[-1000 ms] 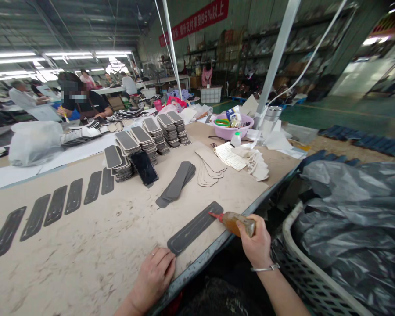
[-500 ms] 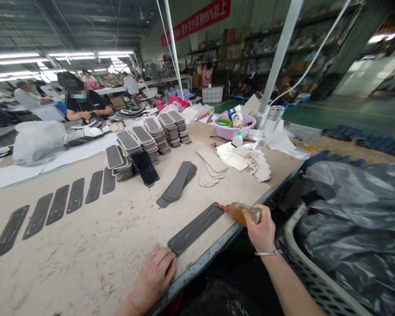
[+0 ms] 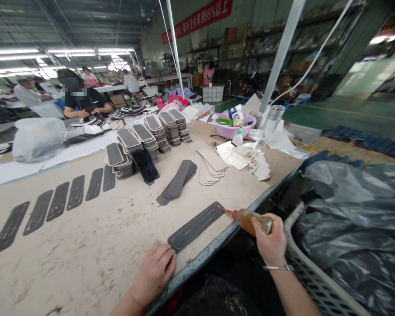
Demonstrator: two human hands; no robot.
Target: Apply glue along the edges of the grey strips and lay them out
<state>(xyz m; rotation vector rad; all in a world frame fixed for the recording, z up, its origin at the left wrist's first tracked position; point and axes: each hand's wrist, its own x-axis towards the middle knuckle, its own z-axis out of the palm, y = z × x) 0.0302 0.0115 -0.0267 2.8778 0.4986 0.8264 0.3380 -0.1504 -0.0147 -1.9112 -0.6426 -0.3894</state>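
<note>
A dark grey rounded panel (image 3: 195, 226) lies flat near the table's front edge, with thin shiny glue lines along its length. My left hand (image 3: 156, 270), fingers bent and together, presses on its near-left end. In my right hand (image 3: 271, 237) is a glue bottle (image 3: 250, 220), see-through with amber liquid, held tilted. Its red nozzle meets the panel's far-right end. Beyond the panel lie a fanned pile of grey panels (image 3: 177, 182) and several beige pieces (image 3: 210, 169). On the left, a row of grey panels (image 3: 37, 213) carries glossy glue.
Stacks of panels (image 3: 128, 138) and a dark phone (image 3: 145, 166) stand farther back. A purple basin (image 3: 233, 127), small bottle (image 3: 237, 138), paper (image 3: 232, 155) and steel cup (image 3: 274, 120) sit at the back right. A crate (image 3: 316, 272) with grey plastic is beside the table. A co-worker (image 3: 85, 101) sits opposite.
My right hand and the glue bottle have moved right and slightly toward me, the nozzle rounding the panel's far end. My left hand has stayed on the panel's near end.
</note>
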